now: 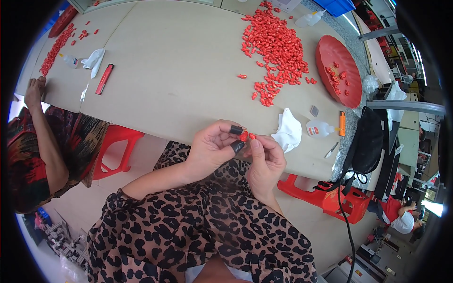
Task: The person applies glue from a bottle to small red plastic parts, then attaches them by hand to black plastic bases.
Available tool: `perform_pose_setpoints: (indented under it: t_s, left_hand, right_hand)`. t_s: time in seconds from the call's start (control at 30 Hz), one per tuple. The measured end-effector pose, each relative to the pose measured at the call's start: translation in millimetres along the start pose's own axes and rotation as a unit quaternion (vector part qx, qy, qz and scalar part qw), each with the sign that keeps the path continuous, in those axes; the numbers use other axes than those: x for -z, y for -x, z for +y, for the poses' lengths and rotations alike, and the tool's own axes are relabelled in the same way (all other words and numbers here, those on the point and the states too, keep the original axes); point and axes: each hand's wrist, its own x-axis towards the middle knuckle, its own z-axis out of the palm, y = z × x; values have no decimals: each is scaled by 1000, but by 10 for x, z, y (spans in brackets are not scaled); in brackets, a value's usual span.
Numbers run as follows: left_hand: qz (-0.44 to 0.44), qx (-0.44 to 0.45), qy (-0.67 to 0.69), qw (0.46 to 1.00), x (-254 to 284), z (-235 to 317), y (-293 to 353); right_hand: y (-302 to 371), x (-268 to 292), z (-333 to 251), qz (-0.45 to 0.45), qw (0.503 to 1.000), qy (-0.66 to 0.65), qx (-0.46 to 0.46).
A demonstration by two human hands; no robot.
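Just off the table's near edge, my left hand (211, 148) pinches a small glossy red piece (244, 136) between thumb and forefinger, both wrapped in black tape. Close on its right, my right hand (265, 162) grips a second small red piece (252, 136) between thumb and fingertip. The two pieces are side by side, and I cannot tell whether they touch. A large heap of similar red pieces (276, 47) spreads over the far table. Beyond my right hand lies a white cloth (288, 130), with a clear squeeze bottle (319, 128) beside it.
A red scalloped tray (325, 78) holding some pieces stands at right. Near it are an orange lighter (342, 123), a small grey block (314, 111) and a black bag (365, 141). Another person's hand (34, 92) rests at far left. Red stools (118, 148) stand below the table (179, 61).
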Motion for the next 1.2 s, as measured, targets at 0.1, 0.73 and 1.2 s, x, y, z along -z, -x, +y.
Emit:
perform_pose_setpoints:
  t_s: [0.1, 0.73, 1.2]
  left_hand:
    - [-18, -20, 14, 1000, -13, 5, 2]
    - [3, -4, 6, 1000, 44, 27, 5]
    - [-18, 23, -1, 1000, 45, 100, -5]
  right_hand:
    - [13, -16, 26, -3, 1000, -10, 16]
    - [10, 22, -6, -42, 998, 37, 34]
    - [0, 3, -9, -36, 998, 39, 45]
